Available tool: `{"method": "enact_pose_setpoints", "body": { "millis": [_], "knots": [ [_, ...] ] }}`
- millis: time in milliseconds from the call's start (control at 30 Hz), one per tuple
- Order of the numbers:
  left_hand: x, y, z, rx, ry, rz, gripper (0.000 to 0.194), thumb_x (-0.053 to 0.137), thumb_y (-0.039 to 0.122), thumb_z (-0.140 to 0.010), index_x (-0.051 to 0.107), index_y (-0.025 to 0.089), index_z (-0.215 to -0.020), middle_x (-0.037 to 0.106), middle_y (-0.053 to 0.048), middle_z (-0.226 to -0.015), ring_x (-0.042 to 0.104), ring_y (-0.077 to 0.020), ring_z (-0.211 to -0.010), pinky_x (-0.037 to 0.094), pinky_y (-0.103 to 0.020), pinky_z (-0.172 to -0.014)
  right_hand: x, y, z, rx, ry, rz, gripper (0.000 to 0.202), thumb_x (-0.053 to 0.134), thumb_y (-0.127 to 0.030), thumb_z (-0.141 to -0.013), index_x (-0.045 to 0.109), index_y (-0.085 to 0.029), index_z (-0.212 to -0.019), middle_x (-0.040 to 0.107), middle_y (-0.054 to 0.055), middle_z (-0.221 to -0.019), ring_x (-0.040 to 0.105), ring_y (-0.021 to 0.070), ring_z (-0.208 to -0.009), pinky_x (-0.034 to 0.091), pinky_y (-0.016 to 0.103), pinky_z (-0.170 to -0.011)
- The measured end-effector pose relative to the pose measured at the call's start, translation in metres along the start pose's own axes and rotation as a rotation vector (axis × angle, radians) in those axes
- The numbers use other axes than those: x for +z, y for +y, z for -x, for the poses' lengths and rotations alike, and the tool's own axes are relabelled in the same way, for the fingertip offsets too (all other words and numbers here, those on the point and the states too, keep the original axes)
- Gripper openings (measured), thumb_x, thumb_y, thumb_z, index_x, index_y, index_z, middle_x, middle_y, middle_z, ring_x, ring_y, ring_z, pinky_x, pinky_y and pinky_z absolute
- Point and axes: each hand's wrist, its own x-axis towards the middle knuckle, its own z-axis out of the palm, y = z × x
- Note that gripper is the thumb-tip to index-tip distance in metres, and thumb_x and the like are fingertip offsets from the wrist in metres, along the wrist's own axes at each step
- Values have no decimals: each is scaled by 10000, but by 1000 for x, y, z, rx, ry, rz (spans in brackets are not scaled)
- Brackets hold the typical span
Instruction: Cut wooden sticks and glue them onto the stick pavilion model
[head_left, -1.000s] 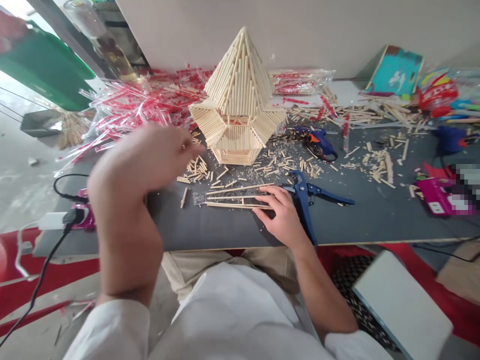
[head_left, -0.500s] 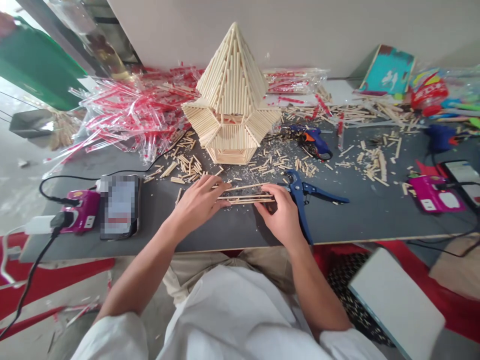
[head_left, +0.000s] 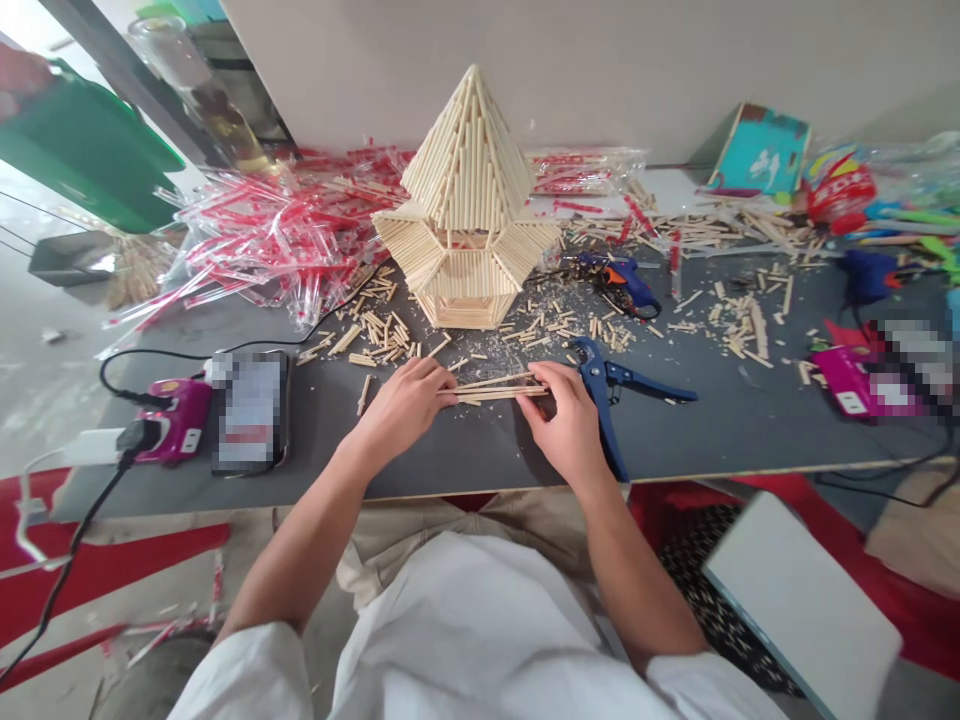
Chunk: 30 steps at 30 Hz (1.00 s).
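Between my hands lie several thin wooden sticks [head_left: 495,389], held level just above the table. My left hand [head_left: 409,405] is closed on their left ends, thumb and fingers pinching. At the right ends my right hand [head_left: 561,418] grips them between thumb and fingertips. A blue pipe cutter [head_left: 596,385] rests right beside my right hand, its handles apart. Behind the sticks stands a lantern-like model [head_left: 469,170] built of wooden sticks, with a pointed roof and flared sides. Short cut stick pieces [head_left: 382,335] are scattered around its base.
Left on the table are a phone [head_left: 251,410] and a purple power strip [head_left: 176,415] with cables. Red and clear plastic wrappers [head_left: 285,230] heap behind. A blue glue gun [head_left: 630,283] lies right of the model. Another purple power strip [head_left: 862,380] sits far right.
The sticks have drawn closer together between my hands, and my left fingers have closed in on their ends. The view has shifted slightly.
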Motion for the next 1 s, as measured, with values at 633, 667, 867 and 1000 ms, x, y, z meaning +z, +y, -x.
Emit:
{"method": "enact_pose_setpoints", "body": {
  "millis": [633, 667, 867, 1000],
  "knots": [
    [1, -4, 1, 43, -10, -38, 234, 539, 391, -1095, 663, 198, -1048, 680, -78, -1042, 646, -250, -1025, 508, -369, -884, -2, -4, 0, -22, -66, 24, 143, 579, -229, -1057, 722, -229, -1042, 750, 89, -1088, 645, 267, -1062, 545, 460, -995],
    [1, -4, 1, 50, -7, -48, 240, 527, 383, -1100, 662, 194, -1042, 680, -78, -1029, 646, -246, -1012, 504, -363, -876, -2, -4, 0, -31, -54, 22, 150, 571, -220, -1061, 720, -228, -1048, 748, 89, -1085, 645, 263, -1057, 547, 454, -992],
    [2, -5, 2, 111, 18, -191, 301, 469, 365, -1123, 680, 176, -1021, 681, -72, -966, 639, -227, -921, 490, -360, -848, -3, -1, 1, -78, 17, -3, 161, 560, -179, -1062, 712, -230, -1047, 742, 80, -1064, 661, 242, -1029, 551, 426, -970],
    [3, -3, 3, 155, 84, -355, 298, 487, 361, -1120, 697, 185, -1001, 692, -59, -954, 646, -214, -898, 473, -355, -792, -1, 2, 0, -101, 47, -23, 138, 584, -170, -1048, 713, -217, -1033, 748, 79, -1039, 674, 234, -1006, 548, 418, -950]
  ]
}}
